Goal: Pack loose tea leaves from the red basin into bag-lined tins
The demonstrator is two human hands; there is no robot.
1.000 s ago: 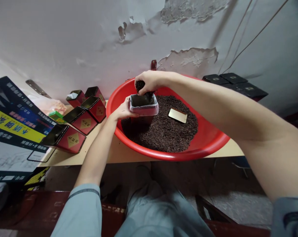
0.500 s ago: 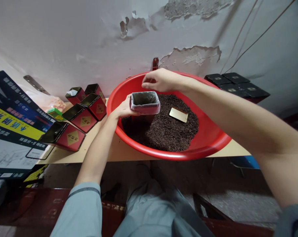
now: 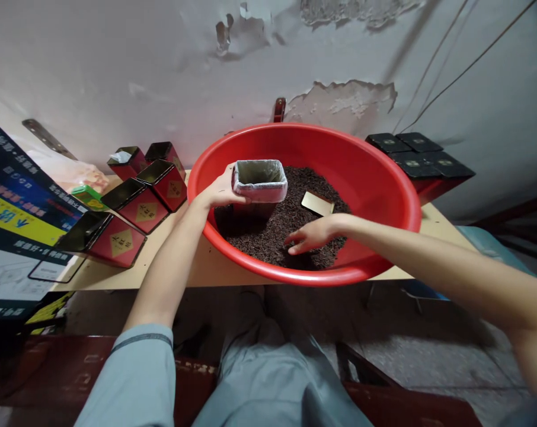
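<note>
A large red basin point(image 3: 375, 172) holds a heap of dark loose tea leaves point(image 3: 268, 237). Over its left side, my left hand point(image 3: 221, 190) grips a rectangular red tin point(image 3: 262, 193) lined with a clear bag, its mouth facing up. My right hand point(image 3: 313, 233) is low over the tea, fingers apart and curved down, fingertips at the leaves; nothing shows in it. A small gold-coloured tin lid point(image 3: 317, 203) lies on the tea just beyond my right hand. How deep the tin's contents reach is hard to see.
Several open red tins point(image 3: 146, 210) stand left on the wooden table point(image 3: 197, 261), by a small green box point(image 3: 89, 197) and a large printed carton point(image 3: 19, 219). Black-lidded tins point(image 3: 422, 157) stand right of the basin. A peeling wall point(image 3: 162, 71) rises behind.
My right hand has come down from above the basin's far side, behind the tin, to the tea near the front. My left hand still holds the tin in nearly the same place.
</note>
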